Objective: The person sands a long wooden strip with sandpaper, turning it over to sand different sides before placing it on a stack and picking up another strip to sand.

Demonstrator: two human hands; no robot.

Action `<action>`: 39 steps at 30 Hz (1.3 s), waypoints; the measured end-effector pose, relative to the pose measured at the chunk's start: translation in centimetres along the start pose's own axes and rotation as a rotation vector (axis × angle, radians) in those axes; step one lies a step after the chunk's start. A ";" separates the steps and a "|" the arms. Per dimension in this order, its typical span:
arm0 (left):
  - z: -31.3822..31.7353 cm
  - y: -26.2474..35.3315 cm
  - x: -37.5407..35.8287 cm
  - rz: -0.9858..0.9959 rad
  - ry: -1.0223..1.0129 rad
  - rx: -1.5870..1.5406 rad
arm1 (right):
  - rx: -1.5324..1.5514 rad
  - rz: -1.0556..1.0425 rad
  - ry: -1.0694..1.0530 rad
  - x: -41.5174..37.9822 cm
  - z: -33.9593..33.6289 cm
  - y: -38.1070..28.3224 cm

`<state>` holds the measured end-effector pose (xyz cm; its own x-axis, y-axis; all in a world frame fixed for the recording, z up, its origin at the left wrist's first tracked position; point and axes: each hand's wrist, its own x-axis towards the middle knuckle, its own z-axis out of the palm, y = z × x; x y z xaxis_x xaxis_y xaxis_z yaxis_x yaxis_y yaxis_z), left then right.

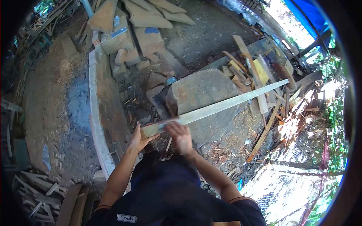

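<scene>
A long, pale wooden strip [226, 102] runs from close to my body up to the right, lying across a big block of wood [205, 88]. At its near end my left hand [139, 140] is closed around the edges, thumb and fingers on opposite sides. My right hand [180, 136] presses on the strip a little further along, its fingers bent over the upper face and smeared by motion. A small bluish-grey patch shows under those fingertips; what it is I cannot make out.
Offcuts and boards [258, 71] are heaped right of the block. A low concrete wall [98, 132] runs along the left. Thick wooden slabs [149, 39] are stacked at the back. More scrap wood [41, 197] lies lower left, and wire mesh [283, 192] lower right.
</scene>
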<state>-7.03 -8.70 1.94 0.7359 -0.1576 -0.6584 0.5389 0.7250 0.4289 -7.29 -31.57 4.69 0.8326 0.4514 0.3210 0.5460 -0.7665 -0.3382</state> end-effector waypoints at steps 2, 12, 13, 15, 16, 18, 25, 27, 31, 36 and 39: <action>-0.7 -0.2 0.3 0.016 -0.078 0.106 | 0.072 -0.092 -0.066 -0.2 0.6 -1.4; -0.3 0.0 -0.4 -0.012 -0.222 -0.043 | 0.073 0.048 -0.055 2.1 -2.7 1.9; -0.6 -0.1 -0.1 -0.021 -0.243 -0.066 | 0.185 -0.075 -0.018 2.2 -1.2 -0.2; -1.6 -0.3 0.3 -0.005 -0.157 0.026 | 0.297 -0.190 0.022 2.5 0.5 -2.9; -2.1 -0.4 0.4 0.016 -0.070 0.120 | 0.277 -0.255 0.013 2.7 0.7 -3.7; -1.3 0.1 -0.2 0.034 -0.119 0.118 | 0.245 -0.314 0.011 3.1 0.3 -2.7; -0.4 0.1 -0.9 -0.023 -0.224 -0.029 | -0.058 0.257 0.359 -0.3 -1.3 11.4; -0.5 -0.1 -0.6 -0.009 -0.193 -0.003 | 0.062 0.148 0.233 -0.2 -0.5 7.2; -0.5 0.3 -1.5 0.023 -0.126 0.049 | 0.122 -0.189 0.114 -0.4 0.7 0.6; -2.9 1.0 -2.1 0.048 -0.128 0.075 | 0.045 0.395 0.046 -0.7 -4.7 10.5; -3.5 1.4 -1.8 0.054 -0.127 0.061 | -0.093 0.383 0.346 -2.1 -2.8 13.7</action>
<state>-9.00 -5.01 1.54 0.8084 -0.2064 -0.5513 0.5186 0.6929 0.5010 -1.76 -44.30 1.85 0.8827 -0.0343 0.4686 0.1852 -0.8912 -0.4140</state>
